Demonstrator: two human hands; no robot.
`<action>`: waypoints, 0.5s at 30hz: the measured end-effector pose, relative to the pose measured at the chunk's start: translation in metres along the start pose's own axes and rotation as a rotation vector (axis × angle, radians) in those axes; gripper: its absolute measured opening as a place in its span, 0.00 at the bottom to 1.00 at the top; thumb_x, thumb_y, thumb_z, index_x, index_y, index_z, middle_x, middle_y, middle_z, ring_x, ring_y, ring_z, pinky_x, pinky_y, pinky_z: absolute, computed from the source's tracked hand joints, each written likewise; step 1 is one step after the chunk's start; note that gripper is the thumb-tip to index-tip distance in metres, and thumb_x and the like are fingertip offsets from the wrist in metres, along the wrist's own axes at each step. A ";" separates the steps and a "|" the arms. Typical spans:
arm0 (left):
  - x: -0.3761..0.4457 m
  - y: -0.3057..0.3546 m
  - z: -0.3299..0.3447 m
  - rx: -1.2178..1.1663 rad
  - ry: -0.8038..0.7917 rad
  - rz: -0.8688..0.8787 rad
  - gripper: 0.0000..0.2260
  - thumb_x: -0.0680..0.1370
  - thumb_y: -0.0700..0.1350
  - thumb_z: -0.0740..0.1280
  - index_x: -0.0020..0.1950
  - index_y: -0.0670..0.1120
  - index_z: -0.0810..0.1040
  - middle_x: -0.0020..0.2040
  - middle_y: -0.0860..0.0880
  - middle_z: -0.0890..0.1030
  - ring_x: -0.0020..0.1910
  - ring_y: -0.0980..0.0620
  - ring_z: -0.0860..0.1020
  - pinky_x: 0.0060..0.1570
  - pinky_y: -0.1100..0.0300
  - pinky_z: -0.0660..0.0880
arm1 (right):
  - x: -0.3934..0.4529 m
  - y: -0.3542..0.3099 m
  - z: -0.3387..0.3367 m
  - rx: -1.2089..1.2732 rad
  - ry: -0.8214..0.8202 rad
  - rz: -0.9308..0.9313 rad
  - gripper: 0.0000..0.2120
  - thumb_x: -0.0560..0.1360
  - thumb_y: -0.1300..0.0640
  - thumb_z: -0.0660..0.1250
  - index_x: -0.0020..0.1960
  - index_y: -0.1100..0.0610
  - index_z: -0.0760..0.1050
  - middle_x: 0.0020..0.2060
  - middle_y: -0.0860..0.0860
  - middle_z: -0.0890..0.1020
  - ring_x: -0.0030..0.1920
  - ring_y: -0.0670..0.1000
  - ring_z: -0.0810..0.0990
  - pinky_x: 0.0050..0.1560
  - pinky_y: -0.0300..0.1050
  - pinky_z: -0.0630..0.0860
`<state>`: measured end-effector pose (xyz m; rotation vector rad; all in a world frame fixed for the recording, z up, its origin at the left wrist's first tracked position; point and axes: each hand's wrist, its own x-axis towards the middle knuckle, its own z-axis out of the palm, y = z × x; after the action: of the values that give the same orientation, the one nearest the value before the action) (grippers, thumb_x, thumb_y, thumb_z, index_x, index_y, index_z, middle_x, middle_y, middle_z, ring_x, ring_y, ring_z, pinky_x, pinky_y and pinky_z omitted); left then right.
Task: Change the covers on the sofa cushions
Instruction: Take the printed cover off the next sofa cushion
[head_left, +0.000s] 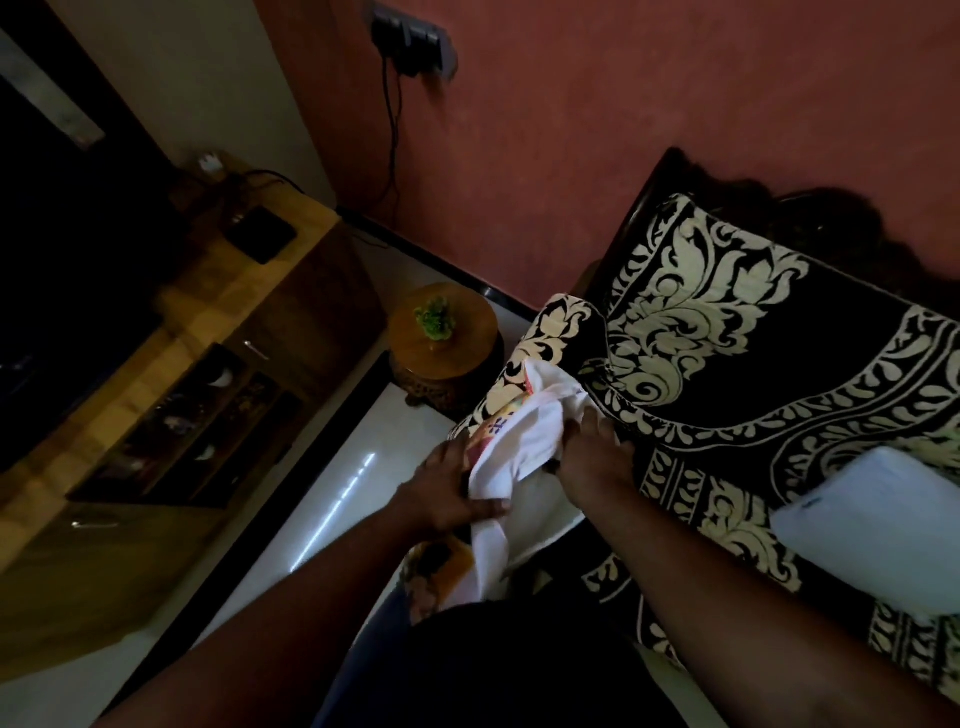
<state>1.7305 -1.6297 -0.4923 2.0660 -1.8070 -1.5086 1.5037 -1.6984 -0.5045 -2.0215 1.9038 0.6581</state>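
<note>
No lettering readable anywhere. Both arms reach forward: left hand (449, 488) fingers curl round the white cover (524, 441), right hand (592, 454) grips its other side, at the sofa (753, 364) edge.

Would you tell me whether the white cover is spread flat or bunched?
Bunched: the cover is crumpled, gripped by the left hand and right hand.

Soft white cloth cover (524, 441), matt and creased. Woven sofa fabric (779, 364), matt black with cream pattern. Glossy floor tiles (332, 499). Polished wooden stool (441, 348); smooth wood-grain cabinet (156, 364).
</note>
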 end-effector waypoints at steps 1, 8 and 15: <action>-0.001 0.005 0.004 0.024 -0.027 0.014 0.59 0.62 0.74 0.72 0.82 0.56 0.45 0.81 0.46 0.56 0.77 0.42 0.62 0.73 0.46 0.66 | -0.001 -0.005 0.000 -0.012 0.015 0.003 0.27 0.81 0.46 0.58 0.78 0.50 0.60 0.81 0.54 0.53 0.78 0.57 0.55 0.67 0.61 0.66; 0.006 -0.008 -0.021 0.052 0.163 -0.071 0.19 0.78 0.49 0.68 0.67 0.43 0.74 0.64 0.41 0.80 0.63 0.41 0.78 0.56 0.57 0.70 | -0.028 -0.042 0.010 0.118 0.274 -0.551 0.27 0.74 0.50 0.68 0.72 0.52 0.71 0.70 0.53 0.71 0.74 0.57 0.67 0.75 0.62 0.57; 0.002 -0.022 -0.039 -0.202 0.317 -0.066 0.21 0.70 0.49 0.67 0.61 0.45 0.80 0.58 0.44 0.83 0.59 0.43 0.80 0.54 0.57 0.72 | -0.035 -0.055 0.028 -0.278 0.110 -0.800 0.48 0.68 0.45 0.76 0.81 0.47 0.55 0.79 0.54 0.62 0.79 0.56 0.59 0.71 0.80 0.47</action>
<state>1.7719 -1.6451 -0.4853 2.1362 -1.4276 -1.2290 1.5536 -1.6494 -0.5162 -2.7531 0.9103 0.6065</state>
